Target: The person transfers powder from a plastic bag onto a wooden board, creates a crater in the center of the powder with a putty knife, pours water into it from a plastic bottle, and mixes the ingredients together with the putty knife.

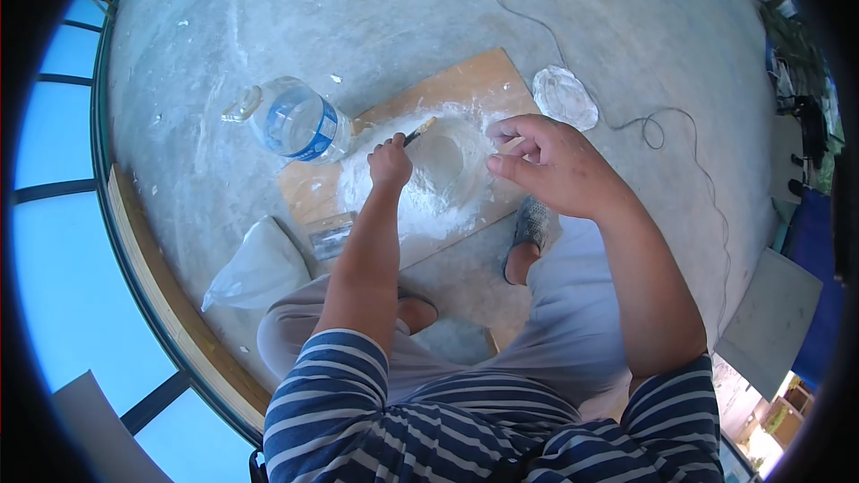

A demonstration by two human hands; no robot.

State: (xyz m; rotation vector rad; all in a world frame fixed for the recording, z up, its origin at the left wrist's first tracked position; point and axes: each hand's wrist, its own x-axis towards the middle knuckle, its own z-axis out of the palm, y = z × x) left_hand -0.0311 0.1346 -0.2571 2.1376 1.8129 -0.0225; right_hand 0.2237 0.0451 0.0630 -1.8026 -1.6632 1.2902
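Observation:
My left hand point(390, 163) is closed round the dark handle of a small tool point(419, 131) with a pale tip, held over the left part of a white powder mound. The powder point(420, 206) forms a ring on a wooden board point(479, 76), with a greyish pool point(438, 159) in its hollow. To the right of the ring, my right hand point(537, 156) hangs in the air with fingers curled and apart, holding nothing. A large clear plastic bottle point(300, 121) with a blue label is left of the board. A flat metal trowel point(331, 237) rests at the board's lower left.
A white plastic bag point(255, 273) lies on the concrete floor at lower left. Past the board's right corner is a crumpled clear plastic piece point(565, 97), near a thin cable point(660, 132). My feet are close to the board's near edge. Glass panels line the left side.

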